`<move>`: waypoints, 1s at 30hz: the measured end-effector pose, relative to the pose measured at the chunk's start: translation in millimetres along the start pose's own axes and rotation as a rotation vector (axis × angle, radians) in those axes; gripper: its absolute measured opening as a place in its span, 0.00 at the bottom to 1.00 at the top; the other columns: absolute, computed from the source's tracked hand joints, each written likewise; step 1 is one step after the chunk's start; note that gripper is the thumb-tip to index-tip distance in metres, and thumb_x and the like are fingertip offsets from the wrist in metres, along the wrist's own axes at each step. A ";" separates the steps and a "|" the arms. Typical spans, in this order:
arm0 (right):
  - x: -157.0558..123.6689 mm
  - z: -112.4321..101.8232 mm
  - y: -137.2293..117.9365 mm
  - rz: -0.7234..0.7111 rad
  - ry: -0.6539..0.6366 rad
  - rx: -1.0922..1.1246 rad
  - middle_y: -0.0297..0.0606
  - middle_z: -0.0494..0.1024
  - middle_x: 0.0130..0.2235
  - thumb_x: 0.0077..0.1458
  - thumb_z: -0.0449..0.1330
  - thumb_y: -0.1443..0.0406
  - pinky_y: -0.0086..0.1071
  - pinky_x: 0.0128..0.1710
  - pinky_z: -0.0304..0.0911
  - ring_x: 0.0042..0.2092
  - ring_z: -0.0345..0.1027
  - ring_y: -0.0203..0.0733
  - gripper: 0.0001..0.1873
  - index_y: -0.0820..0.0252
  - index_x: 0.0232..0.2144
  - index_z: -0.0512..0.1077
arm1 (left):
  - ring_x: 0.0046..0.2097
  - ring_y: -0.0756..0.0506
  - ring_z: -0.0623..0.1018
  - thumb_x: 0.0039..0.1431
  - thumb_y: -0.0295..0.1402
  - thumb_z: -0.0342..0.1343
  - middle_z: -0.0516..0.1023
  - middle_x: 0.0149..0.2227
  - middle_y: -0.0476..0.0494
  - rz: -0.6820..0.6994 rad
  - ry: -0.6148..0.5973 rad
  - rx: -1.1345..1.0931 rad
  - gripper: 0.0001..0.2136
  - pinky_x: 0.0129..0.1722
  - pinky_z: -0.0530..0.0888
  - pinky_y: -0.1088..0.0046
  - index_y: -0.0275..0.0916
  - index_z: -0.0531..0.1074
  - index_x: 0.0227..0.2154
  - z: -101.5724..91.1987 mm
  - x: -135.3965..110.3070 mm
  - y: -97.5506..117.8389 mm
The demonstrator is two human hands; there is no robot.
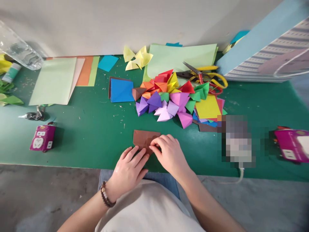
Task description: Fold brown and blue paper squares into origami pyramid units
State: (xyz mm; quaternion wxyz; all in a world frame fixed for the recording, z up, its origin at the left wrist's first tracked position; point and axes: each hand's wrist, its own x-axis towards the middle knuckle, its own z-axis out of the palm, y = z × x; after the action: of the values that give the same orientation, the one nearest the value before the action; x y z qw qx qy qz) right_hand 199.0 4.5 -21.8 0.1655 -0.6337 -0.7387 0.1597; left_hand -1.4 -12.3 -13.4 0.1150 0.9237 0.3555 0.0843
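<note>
My right hand (pixel 169 153) has its thumb and forefinger pinched together on the near right corner of the brown folded paper sheet (pixel 143 137), with the other fingers curled close over it. My left hand (pixel 129 167) lies flat, its fingers stretched out side by side, the tips pressing on the sheet's near edge. A brown-and-white bead bracelet (pixel 106 195) sits on that wrist. The sheet lies on the green table top (pixel 91 129), close to the near edge and straight in front of me.

From the sheet, at 1 o'clock and near, is a heap of small folded paper shapes (pixel 169 96) in purple, pink, orange, red and green. Beyond the heap, still at 1 o'clock, lie scissors with yellow and red handles (pixel 205 77) on a pale green paper sheet (pixel 183 56). At 11 o'clock is a blue folded paper square (pixel 122 90), and at 12 o'clock, by the wall, some yellow folded paper pieces (pixel 136 58).

At 9 o'clock, well apart, sits a small magenta box (pixel 42 137) with white markings too small for me to read. A second magenta box (pixel 293 145) sits at 3 o'clock, its label equally unreadable. A clear plastic bottle (pixel 16 48) lies far off at 10 o'clock.
</note>
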 end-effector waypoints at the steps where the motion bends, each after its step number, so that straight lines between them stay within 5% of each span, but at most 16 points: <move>1: 0.9 -0.5 1.0 -0.008 -0.004 0.011 0.36 0.74 0.32 0.56 0.64 0.66 0.37 0.37 0.53 0.38 0.64 0.46 0.05 0.57 0.30 0.70 | 0.60 0.38 0.66 0.65 0.40 0.50 0.70 0.59 0.44 -0.024 0.000 0.004 0.20 0.59 0.64 0.56 0.38 0.67 0.57 0.9 -0.3 3.3; 12: 4.2 -0.5 11.1 -0.105 0.001 0.086 0.36 0.74 0.33 0.57 0.63 0.65 0.37 0.38 0.56 0.39 0.64 0.44 0.04 0.58 0.30 0.72 | 0.56 0.39 0.66 0.66 0.41 0.51 0.68 0.61 0.46 0.060 -0.099 0.015 0.20 0.52 0.66 0.58 0.40 0.65 0.57 -10.3 11.4 -8.7; 20: -17.1 7.2 10.8 -0.215 0.235 0.033 0.38 0.73 0.32 0.60 0.60 0.66 0.36 0.37 0.56 0.38 0.64 0.43 0.04 0.58 0.32 0.74 | 0.55 0.39 0.67 0.67 0.38 0.48 0.71 0.59 0.44 0.034 -0.043 -0.018 0.17 0.50 0.67 0.59 0.41 0.67 0.56 -7.4 12.6 -8.5; 30: -27.5 11.7 -1.1 -0.280 0.158 0.027 0.36 0.74 0.29 0.63 0.55 0.67 0.35 0.35 0.54 0.35 0.62 0.41 0.11 0.58 0.27 0.71 | 0.55 0.40 0.68 0.65 0.35 0.50 0.73 0.56 0.41 -0.020 -0.048 -0.054 0.21 0.50 0.67 0.60 0.38 0.61 0.60 -9.0 14.8 -6.2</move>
State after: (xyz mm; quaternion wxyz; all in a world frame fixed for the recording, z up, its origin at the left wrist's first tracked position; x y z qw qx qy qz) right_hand 196.7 -23.2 -32.9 0.2520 -0.5329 -0.8022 0.0948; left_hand 3.4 3.5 -5.3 0.1493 0.9185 0.3594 0.0703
